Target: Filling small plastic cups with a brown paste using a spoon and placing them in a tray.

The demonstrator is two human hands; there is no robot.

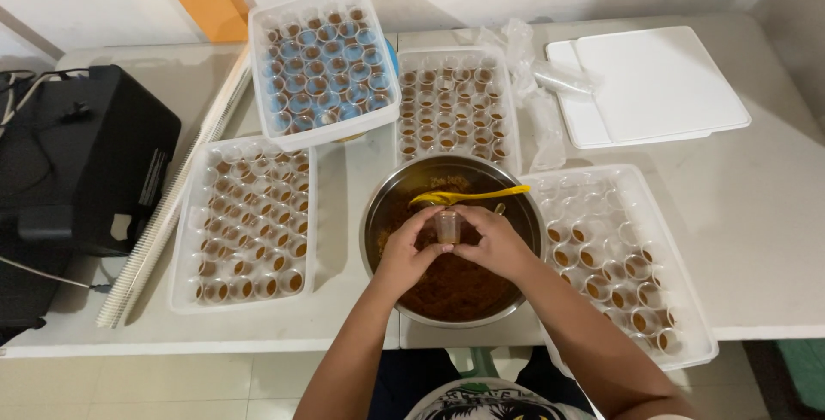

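Both hands, left hand and right hand, were closed around a small clear cup above the metal bowl of brown paste; a yellow spoon lay across it on the tabletop.

Both hands, left hand and right hand, pinch a small cup over the bowl. A spoon lies just behind the grip. Trays of cups sit left, right and behind.
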